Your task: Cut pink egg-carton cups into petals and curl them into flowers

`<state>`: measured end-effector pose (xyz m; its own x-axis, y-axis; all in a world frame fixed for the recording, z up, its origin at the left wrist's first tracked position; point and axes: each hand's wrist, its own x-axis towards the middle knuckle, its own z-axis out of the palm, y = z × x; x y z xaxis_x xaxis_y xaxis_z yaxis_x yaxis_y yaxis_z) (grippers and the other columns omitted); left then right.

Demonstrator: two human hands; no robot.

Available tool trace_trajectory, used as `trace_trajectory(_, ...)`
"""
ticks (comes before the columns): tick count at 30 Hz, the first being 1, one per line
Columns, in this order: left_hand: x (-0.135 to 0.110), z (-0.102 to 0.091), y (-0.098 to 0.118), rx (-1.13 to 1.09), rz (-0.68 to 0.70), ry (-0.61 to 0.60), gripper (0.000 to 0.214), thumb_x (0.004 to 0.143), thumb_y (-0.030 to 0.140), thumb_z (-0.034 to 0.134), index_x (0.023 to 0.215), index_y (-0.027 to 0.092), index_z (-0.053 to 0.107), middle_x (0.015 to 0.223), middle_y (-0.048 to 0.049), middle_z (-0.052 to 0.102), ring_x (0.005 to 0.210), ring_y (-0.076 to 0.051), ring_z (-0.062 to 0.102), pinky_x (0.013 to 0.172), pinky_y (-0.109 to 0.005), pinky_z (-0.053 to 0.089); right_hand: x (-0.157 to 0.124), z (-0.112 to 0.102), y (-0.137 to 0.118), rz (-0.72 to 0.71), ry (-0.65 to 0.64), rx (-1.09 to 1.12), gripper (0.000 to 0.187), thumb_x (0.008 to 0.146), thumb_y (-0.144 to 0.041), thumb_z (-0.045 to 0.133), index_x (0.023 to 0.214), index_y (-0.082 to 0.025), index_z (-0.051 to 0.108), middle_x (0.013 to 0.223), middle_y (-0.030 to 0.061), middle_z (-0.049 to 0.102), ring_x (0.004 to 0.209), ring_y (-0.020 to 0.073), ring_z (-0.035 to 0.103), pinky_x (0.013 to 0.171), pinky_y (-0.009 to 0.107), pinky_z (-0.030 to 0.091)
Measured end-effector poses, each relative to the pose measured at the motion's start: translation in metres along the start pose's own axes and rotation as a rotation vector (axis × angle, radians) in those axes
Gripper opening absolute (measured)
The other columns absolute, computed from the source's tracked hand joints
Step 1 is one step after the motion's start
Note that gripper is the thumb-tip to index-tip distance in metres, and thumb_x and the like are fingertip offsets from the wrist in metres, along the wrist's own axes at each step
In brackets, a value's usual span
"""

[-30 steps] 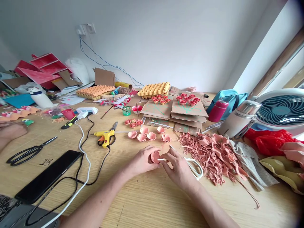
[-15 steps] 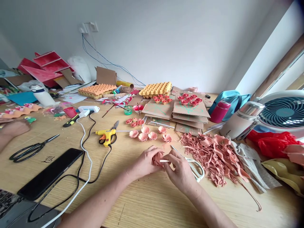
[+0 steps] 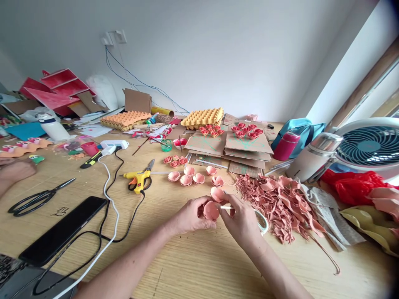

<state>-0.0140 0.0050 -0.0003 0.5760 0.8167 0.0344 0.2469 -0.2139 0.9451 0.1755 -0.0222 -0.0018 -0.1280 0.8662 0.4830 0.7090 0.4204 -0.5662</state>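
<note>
The left hand (image 3: 188, 216) has its fingers and thumb curled round a pink cup (image 3: 211, 211), held above the front middle of the worktop (image 3: 187, 265). The right-hand grip (image 3: 241, 220) pinches a thin white stick (image 3: 227, 207), its tip at the cup's rim. A second pink cup (image 3: 217, 194) stands just beyond the fingertips; whether held or resting cannot be told.

The work looks partway along: red flowers (image 3: 247, 130) sit on cardboard (image 3: 246, 143) toward the back edge and layered flowers (image 3: 174, 163) lie nearer, while six plain cups (image 3: 186, 180) seem less far along.

Wood grain shows between the forearms toward the near edge, leaving the wrists room; rightward, white-handled scissors (image 3: 264, 224) and heaped scraps (image 3: 280, 203) crowd the right hand. A white cable (image 3: 118, 216) crosses the near-left edge, well apart.
</note>
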Motion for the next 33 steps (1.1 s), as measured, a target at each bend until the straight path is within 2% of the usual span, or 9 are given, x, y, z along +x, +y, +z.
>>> trace_trajectory(4,-0.001,0.001,0.002,0.046,-0.009,0.014,0.056,0.063,0.031,0.082,0.112,0.016,0.061,0.092,-0.0022,0.065,0.079,-0.017,0.057,0.066,-0.024,0.045,0.001,0.0,-0.002,0.015,-0.006,0.032,0.024,0.082,-0.014,0.055,0.102,-0.023,0.065,0.084,-0.0012,0.071,0.056,0.0122,0.053,0.06,0.024,0.04)
trace_trajectory(12,0.0,0.002,0.0,0.14,0.009,0.086,0.058,0.059,0.021,0.082,0.113,0.017,0.06,0.101,-0.0036,0.067,0.086,-0.019,0.06,0.07,-0.025,0.046,0.003,-0.002,0.0,-0.082,0.001,-0.059,0.014,0.083,-0.014,0.054,0.092,-0.02,0.063,0.076,-0.0008,0.066,0.058,0.0132,0.051,0.062,0.026,0.038)
trace_trajectory(16,0.001,0.002,-0.001,0.116,0.008,0.088,0.046,0.062,0.018,0.079,0.104,0.016,0.06,0.093,-0.002,0.066,0.081,-0.017,0.058,0.068,-0.025,0.045,0.003,0.0,0.0,-0.111,0.004,-0.081,0.013,0.083,-0.011,0.054,0.09,-0.021,0.06,0.076,-0.0013,0.064,0.06,0.0134,0.052,0.061,0.026,0.037)
trace_trajectory(20,0.001,0.003,-0.003,0.045,0.018,0.07,0.041,0.064,0.021,0.078,0.1,0.016,0.061,0.088,0.0001,0.063,0.078,-0.016,0.056,0.067,-0.024,0.044,0.001,0.003,0.002,-0.149,0.012,-0.112,0.012,0.085,-0.011,0.053,0.091,-0.021,0.058,0.078,-0.0004,0.063,0.068,0.0157,0.056,0.064,0.027,0.036)
trace_trajectory(25,0.001,0.003,-0.005,-0.046,0.005,0.005,0.035,0.07,0.032,0.076,0.095,0.015,0.059,0.083,0.0003,0.059,0.075,-0.015,0.053,0.063,-0.022,0.042,-0.001,0.007,0.004,-0.207,0.034,-0.162,0.011,0.086,-0.011,0.053,0.09,-0.02,0.056,0.081,0.001,0.061,0.072,0.0175,0.056,0.065,0.029,0.037)
trace_trajectory(29,0.002,0.003,-0.007,-0.065,0.02,-0.009,0.037,0.076,0.04,0.072,0.097,0.013,0.058,0.084,-0.0015,0.058,0.075,-0.014,0.052,0.065,-0.024,0.044,-0.001,0.009,0.005,-0.239,0.041,-0.216,0.007,0.089,-0.013,0.053,0.092,-0.02,0.055,0.081,0.0018,0.06,0.074,0.0191,0.056,0.066,0.03,0.038)
trace_trajectory(33,0.002,0.003,-0.008,-0.071,0.017,-0.012,0.035,0.081,0.041,0.067,0.099,0.012,0.059,0.083,-0.0022,0.058,0.077,-0.015,0.053,0.067,-0.024,0.045,-0.001,0.012,0.005,-0.253,0.035,-0.226,0.003,0.09,-0.017,0.054,0.091,-0.02,0.054,0.082,0.0024,0.06,0.075,0.0194,0.056,0.067,0.031,0.039)
